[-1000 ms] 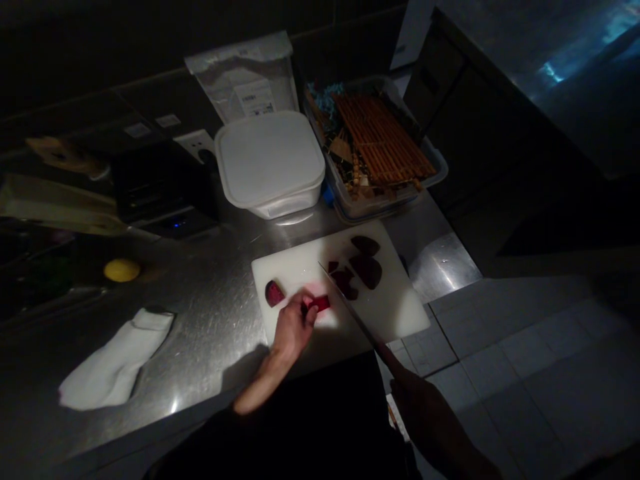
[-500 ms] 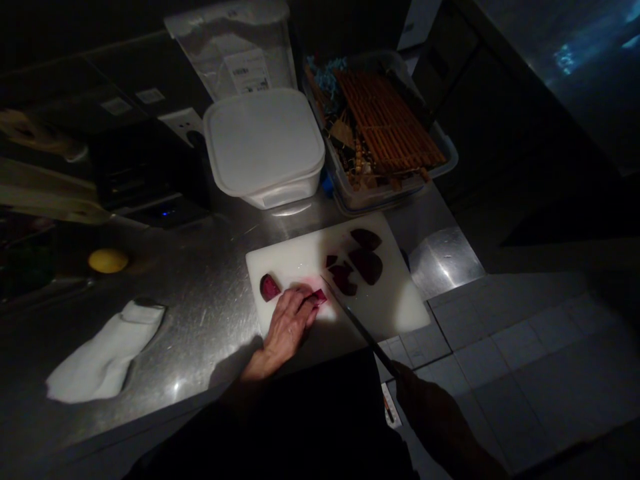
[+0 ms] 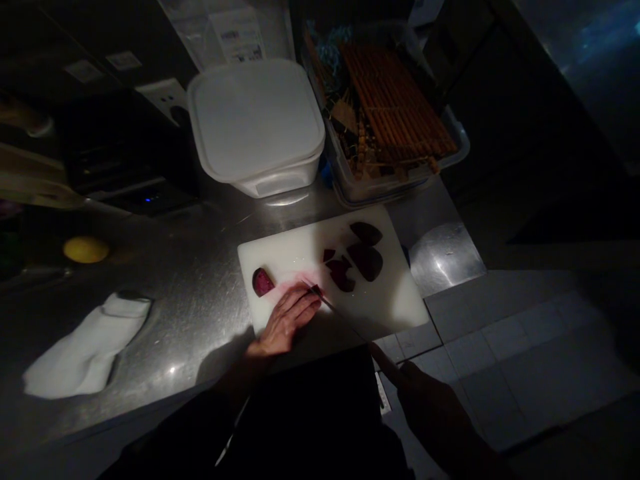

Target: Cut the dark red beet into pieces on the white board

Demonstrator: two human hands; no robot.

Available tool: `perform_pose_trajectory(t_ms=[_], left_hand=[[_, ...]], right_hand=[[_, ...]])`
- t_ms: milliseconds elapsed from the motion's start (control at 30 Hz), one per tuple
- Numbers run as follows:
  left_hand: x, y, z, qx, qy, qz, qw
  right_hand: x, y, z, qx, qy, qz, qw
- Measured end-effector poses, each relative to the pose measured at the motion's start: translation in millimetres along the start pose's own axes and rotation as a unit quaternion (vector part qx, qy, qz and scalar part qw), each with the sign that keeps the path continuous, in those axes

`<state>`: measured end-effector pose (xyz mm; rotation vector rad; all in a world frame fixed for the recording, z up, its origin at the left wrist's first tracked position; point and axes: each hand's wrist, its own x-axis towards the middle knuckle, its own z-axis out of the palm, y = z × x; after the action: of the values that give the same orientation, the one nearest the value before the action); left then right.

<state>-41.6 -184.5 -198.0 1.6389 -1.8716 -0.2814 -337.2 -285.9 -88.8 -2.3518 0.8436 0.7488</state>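
Note:
My left hand (image 3: 286,321) lies on the white cutting board (image 3: 385,313), its fingers pressed together on a small dark red beet piece (image 3: 315,289). Most of that piece is hidden by the fingers. In shadow at the lower right, my right hand (image 3: 425,393) is closed around the handle of a knife (image 3: 343,313). Its blade slants up and left over the board, the tip beside the left fingertips and the beet piece. A cut beet chunk (image 3: 263,283) sits near the board's left edge. Several dark beet pieces (image 3: 367,261) lie on its right half.
Behind the board stand a white lidded tub (image 3: 257,120) and a clear bin (image 3: 395,190) holding a brown slatted mat (image 3: 400,107). On the steel counter (image 3: 200,300) to the left are a lemon (image 3: 86,249) and a crumpled white cloth item (image 3: 90,353). The counter ends at the right.
The knife and my right hand have moved slightly, bringing the blade from right of the left fingers to the beet piece beside them. The camera view has shifted a little.

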Motion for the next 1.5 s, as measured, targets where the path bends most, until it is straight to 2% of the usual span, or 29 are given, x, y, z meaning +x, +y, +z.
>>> perform_pose_trajectory(t_ms=[200, 333, 500, 633, 733, 833, 900, 967, 1000, 1067, 1100, 1167, 1267, 1367, 1433, 1500], left_hand=[[5, 4, -2.4, -0.039, 0.008, -0.054, 0.998], [11, 8, -3.4, -0.075, 0.052, -0.087, 0.992], [11, 7, 0.4, -0.097, 0.059, -0.097, 0.989], [8, 4, 5.5, -0.093, 0.080, -0.096, 0.988], [8, 3, 7.7, -0.085, 0.082, -0.092, 0.989], [9, 5, 3.1, -0.076, 0.067, -0.083, 0.991], [10, 8, -5.9, -0.053, 0.052, -0.050, 0.996], [8, 12, -19.4, 0.006, 0.069, -0.037, 0.997], [6, 12, -27.1, 0.045, 0.094, -0.059, 0.993], [1, 10, -42.6, 0.110, 0.147, -0.159, 0.970], [-1, 6, -49.4, 0.124, 0.156, -0.211, 0.957], [-4, -5, -60.0, 0.113, 0.129, -0.274, 0.946], [2, -28, -67.2, 0.064, 0.076, -0.301, 0.948], [18, -51, -69.0, 0.057, 0.084, -0.318, 0.943], [26, -60, -70.5, 0.066, 0.075, -0.302, 0.948], [28, -59, -71.7, 0.087, 0.077, -0.263, 0.958]], right_hand=[[3, 0, 2, -0.008, -0.007, -0.002, 1.000], [4, -2, 1, -0.040, -0.014, -0.005, 0.999], [0, 0, 5, -0.069, 0.020, -0.027, 0.997], [2, -3, 4, -0.049, -0.010, -0.013, 0.999], [14, -9, 2, -0.052, -0.039, 0.003, 0.998], [29, -9, 1, -0.038, -0.041, 0.018, 0.998], [34, -3, 2, 0.035, -0.021, 0.007, 0.999], [33, 7, 4, 0.177, -0.015, 0.016, 0.984], [30, 13, 5, 0.255, -0.021, 0.029, 0.966], [22, 22, 8, 0.380, -0.054, 0.057, 0.922], [18, 25, 9, 0.418, -0.076, 0.063, 0.903], [10, 30, 11, 0.451, -0.105, 0.060, 0.884], [3, 33, 14, 0.428, -0.082, 0.052, 0.899], [-1, 35, 16, 0.345, -0.036, 0.058, 0.936], [-6, 36, 17, 0.291, -0.034, 0.074, 0.953], [-12, 37, 18, 0.252, -0.033, 0.070, 0.965]])
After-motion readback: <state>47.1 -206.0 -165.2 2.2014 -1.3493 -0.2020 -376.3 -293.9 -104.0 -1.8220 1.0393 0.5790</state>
